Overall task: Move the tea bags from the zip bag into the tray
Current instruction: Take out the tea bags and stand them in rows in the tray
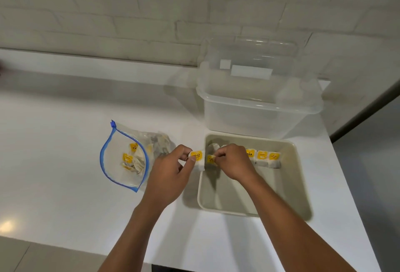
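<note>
A clear zip bag [112, 159] with a blue zipper lies open on the white counter, several yellow-tagged tea bags [129, 161] inside it. To its right stands a beige tray [294, 185] with a row of tea bags [263, 158] along its far side. My left hand [171, 176] pinches a tea bag [197, 159] at the tray's left rim. My right hand [232, 161] pinches another tea bag [211, 159] just inside the tray, close beside the first one.
A clear plastic container [257, 101] stands right behind the tray, against the white brick wall. The white counter [65, 185] ends at a front edge near me and at a right edge just past the tray.
</note>
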Tool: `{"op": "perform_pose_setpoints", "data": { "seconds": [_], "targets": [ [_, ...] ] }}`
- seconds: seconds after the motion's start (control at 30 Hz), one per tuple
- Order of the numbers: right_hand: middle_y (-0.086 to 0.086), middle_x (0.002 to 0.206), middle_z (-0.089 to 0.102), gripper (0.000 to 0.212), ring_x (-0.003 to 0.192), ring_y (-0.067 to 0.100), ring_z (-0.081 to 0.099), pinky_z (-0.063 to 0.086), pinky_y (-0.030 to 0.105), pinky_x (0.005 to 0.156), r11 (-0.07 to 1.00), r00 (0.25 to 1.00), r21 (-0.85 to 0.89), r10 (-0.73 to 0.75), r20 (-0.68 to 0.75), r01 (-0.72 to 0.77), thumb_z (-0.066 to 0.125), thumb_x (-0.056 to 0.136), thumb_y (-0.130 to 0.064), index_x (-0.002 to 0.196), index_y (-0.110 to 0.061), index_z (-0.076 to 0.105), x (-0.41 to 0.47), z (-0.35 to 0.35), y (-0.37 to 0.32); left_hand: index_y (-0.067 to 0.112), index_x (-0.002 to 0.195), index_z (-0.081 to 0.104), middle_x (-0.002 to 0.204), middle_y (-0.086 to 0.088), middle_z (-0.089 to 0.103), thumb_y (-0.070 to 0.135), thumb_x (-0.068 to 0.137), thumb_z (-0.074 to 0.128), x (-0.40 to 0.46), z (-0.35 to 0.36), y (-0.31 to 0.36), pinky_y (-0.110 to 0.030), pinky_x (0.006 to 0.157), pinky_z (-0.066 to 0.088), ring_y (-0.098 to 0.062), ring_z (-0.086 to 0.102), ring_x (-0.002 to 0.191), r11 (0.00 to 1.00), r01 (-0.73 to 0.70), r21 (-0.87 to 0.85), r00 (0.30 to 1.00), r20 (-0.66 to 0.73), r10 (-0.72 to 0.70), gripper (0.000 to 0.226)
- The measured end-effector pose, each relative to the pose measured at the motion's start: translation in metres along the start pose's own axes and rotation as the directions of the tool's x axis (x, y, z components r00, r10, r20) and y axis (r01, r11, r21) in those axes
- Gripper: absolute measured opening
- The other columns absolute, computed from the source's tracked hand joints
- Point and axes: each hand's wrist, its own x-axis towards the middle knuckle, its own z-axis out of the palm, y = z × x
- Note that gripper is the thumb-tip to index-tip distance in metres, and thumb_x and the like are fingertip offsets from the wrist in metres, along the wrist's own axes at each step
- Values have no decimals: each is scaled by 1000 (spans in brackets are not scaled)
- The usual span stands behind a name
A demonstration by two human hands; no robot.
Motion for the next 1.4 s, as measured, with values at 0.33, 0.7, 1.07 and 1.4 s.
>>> {"op": "perform_pose_setpoints", "data": {
  "seconds": [0.33,0.7,1.07,1.4],
  "targets": [
    [2,61,51,45,67,25,50,32,27,56,980,1000,-198,22,9,-19,63,90,-24,49,-20,46,11,-4,6,28,91,62,87,22,65,36,97,59,3,7,5,-24,59,45,-18,58,53,998,-50,44,997,-49,52,10],
    [4,82,73,30,79,27,68,57,34,70,971,975,-234,8,222,45,61,82,-21,53,-27,62,12,-15,6,32,94,61,83,24,67,34,97,62,6,11,-2,-34,66,54,-15,66,59,996,-60,60,996,-62,63,3],
    [3,75,54,36,74,29,54,33,28,60,937,999,-348,-2,-33,-9,59,93,-37,63,-19,55,19,1,17,40,93,56,79,25,65,37,96,61,6,6,-3,-28,64,54,-10,66,68,997,-18,78,997,-68,24,6],
    [7,91,68,42,92,30,64,35,29,63,904,992,-428,-47,-118,-8,52,95,-55,88,-18,71,15,-1,14,40,92,57,79,25,66,34,96,62,5,8,0,-33,66,54,-13,65,64,998,-16,57,998,-68,20,9]
  ]
}}
